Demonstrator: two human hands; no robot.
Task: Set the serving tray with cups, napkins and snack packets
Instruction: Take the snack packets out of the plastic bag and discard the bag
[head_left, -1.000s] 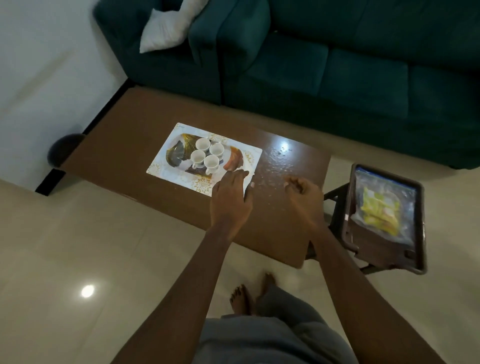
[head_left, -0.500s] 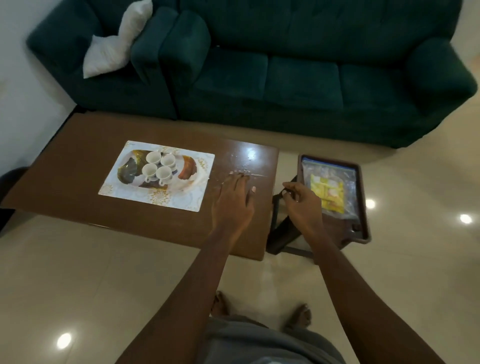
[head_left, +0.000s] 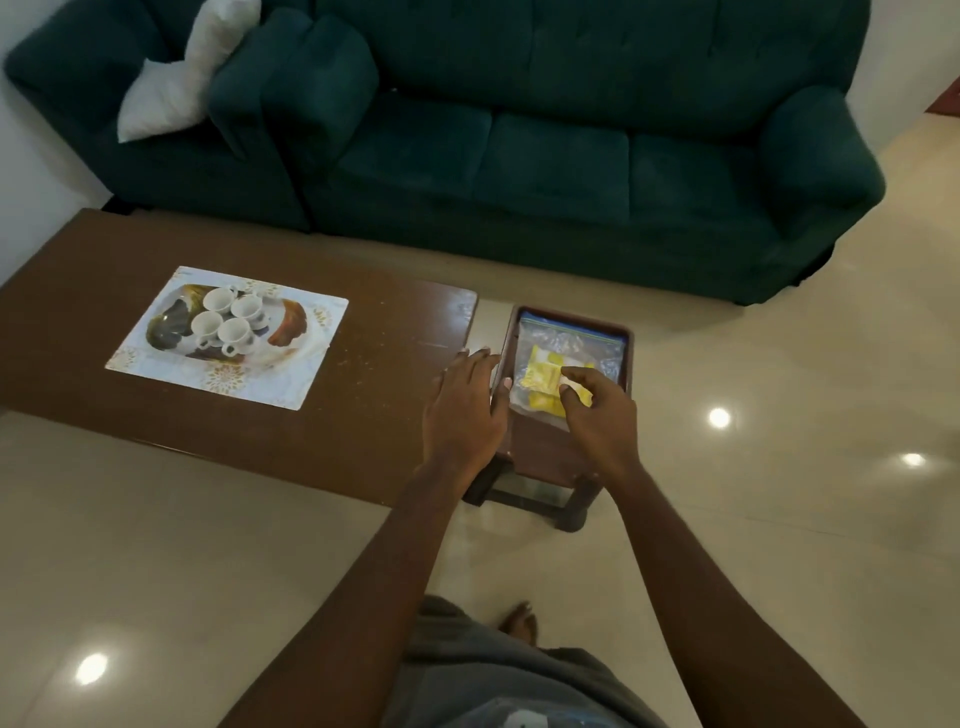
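Both hands have moved right: the right hand (head_left: 597, 410) has left the stool's edge and now sits on the zip bag (head_left: 571, 340) of yellow snack packets (head_left: 540, 371).

The bag lies flat on the small brown stool (head_left: 543, 449) just beside the table's (head_left: 363, 415) right end. The right hand's fingers curl over it, thumb and forefinger pinching its clear film. The left hand (head_left: 465, 410), fingers straight and spread, rests at the table's end, thumb reaching the stool's rim. Well to the left, the serving tray (head_left: 156, 358) holds four white cups (head_left: 223, 319) clustered together.
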